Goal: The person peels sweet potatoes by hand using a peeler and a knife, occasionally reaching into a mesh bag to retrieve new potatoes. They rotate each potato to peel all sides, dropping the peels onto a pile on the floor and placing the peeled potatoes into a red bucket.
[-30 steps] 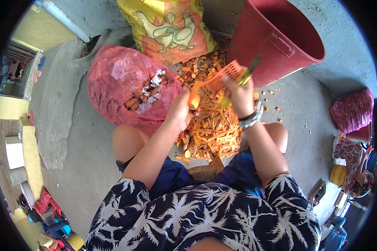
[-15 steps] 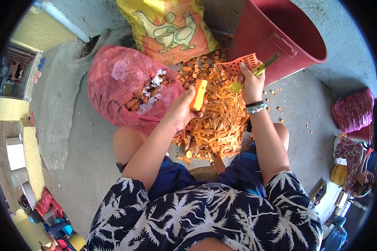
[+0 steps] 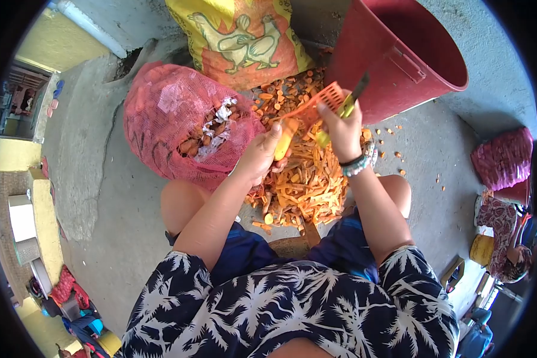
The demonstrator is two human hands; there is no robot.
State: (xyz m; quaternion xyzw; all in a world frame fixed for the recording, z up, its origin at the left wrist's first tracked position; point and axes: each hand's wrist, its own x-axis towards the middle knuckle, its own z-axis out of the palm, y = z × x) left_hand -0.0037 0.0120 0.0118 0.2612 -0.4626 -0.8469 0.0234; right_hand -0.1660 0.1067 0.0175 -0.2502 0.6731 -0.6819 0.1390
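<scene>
My left hand (image 3: 261, 156) is closed around a peeled carrot (image 3: 285, 139), held upright with its top tilted away from me. My right hand (image 3: 343, 135) grips an orange perforated plastic peeler (image 3: 323, 102), whose front end lies right at the carrot's top. That same hand also keeps hold of a knife with a yellow-green handle (image 3: 346, 108) and a dark blade (image 3: 360, 85) pointing up and away. Below both hands spreads a heap of orange peelings (image 3: 313, 182), mixed with cut carrot ends.
A pink mesh sack (image 3: 155, 119) of carrots, torn open, stands to the left. At the back are a yellow printed sack (image 3: 232, 36) and a tall red bin (image 3: 364, 65). Another purple-pink sack (image 3: 503, 158) lies far right, with people beyond it.
My right hand has moved left and turned, bringing the peeler to the carrot's top. My left hand has stayed nearly in place, with the carrot tilted a little.
</scene>
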